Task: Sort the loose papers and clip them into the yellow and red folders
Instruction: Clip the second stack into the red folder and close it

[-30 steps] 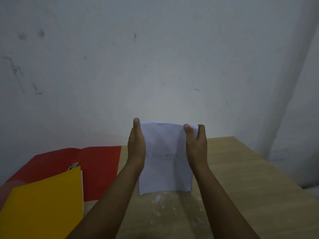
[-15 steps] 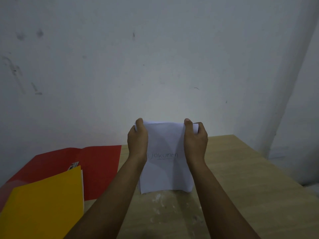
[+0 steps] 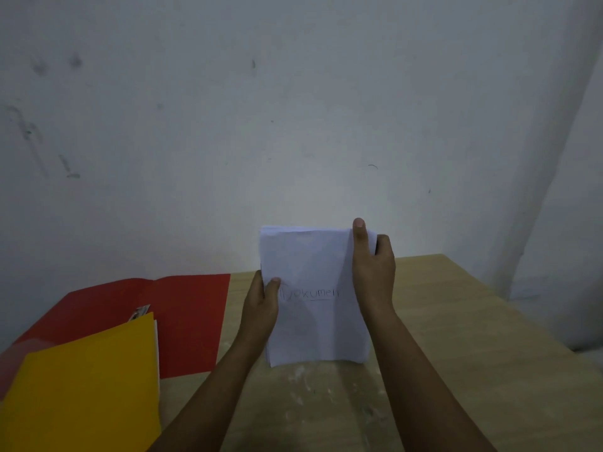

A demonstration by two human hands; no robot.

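Observation:
I hold a stack of white papers (image 3: 313, 324) upright, its lower edge resting on the wooden table (image 3: 456, 337). The front sheet bears the handwritten word "Dokumen". My left hand (image 3: 262, 300) grips the stack's left edge at mid-height, thumb on the front. My right hand (image 3: 372, 272) grips the upper right edge, thumb pointing up along the front. The red folder (image 3: 182, 321) lies open and flat on the table to the left. The yellow folder (image 3: 88, 386) lies closed, overlapping the red folder's near left part.
A plain grey wall (image 3: 293, 109) stands right behind the table. A small metal clip (image 3: 139, 312) shows on the red folder just above the yellow folder's corner. White smudges mark the tabletop below the papers. The table's right edge runs diagonally at the right.
My left hand has slid down from the stack's top left corner to the middle of its left edge. The right hand and the papers have barely moved.

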